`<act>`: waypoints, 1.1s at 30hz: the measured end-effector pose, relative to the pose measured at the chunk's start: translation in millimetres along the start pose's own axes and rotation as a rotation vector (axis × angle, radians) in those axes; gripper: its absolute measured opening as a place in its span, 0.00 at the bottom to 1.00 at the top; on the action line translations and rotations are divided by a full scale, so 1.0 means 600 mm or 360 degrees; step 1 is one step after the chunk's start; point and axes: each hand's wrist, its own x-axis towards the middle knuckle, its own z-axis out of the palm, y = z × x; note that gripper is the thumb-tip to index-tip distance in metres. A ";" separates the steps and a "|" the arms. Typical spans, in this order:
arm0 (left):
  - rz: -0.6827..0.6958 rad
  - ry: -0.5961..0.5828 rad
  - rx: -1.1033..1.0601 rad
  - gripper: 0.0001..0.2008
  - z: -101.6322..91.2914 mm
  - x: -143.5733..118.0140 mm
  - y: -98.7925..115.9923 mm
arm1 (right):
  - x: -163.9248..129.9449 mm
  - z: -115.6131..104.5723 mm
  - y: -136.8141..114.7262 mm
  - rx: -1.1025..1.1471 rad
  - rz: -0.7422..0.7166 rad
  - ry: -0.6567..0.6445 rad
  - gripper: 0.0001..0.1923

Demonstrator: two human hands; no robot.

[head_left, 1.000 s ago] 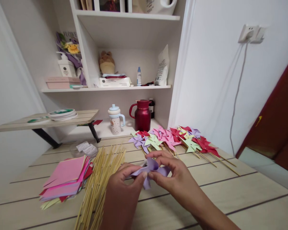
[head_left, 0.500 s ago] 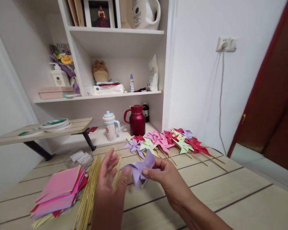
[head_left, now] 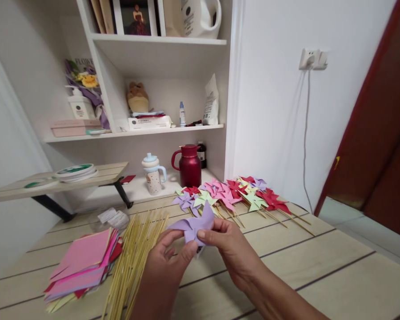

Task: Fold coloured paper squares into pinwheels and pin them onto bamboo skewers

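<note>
One purple pinwheel, perhaps unfinished.

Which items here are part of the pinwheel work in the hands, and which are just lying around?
Part of the work: purple pinwheel held by left hand and right hand; bamboo sticks; paper squares; finished pinwheels.

Lying about: red jug; cup; tape rolls; plush toy.
</note>
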 end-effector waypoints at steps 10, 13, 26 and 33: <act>-0.0250 0.0081 -0.0037 0.16 0.003 -0.021 0.026 | -0.008 0.004 0.007 -0.0155 -0.0033 0.0036 0.08; -0.0233 0.0081 -0.0029 0.14 0.003 -0.021 0.029 | -0.010 0.005 0.007 -0.0169 -0.0024 0.0044 0.08; -0.0171 0.0220 0.0070 0.12 0.005 -0.024 0.022 | -0.011 0.009 0.014 -0.0091 0.0050 0.0003 0.11; -0.0355 0.0091 -0.0176 0.16 -0.014 -0.002 0.007 | -0.003 -0.002 0.006 -0.0097 -0.0012 -0.0008 0.21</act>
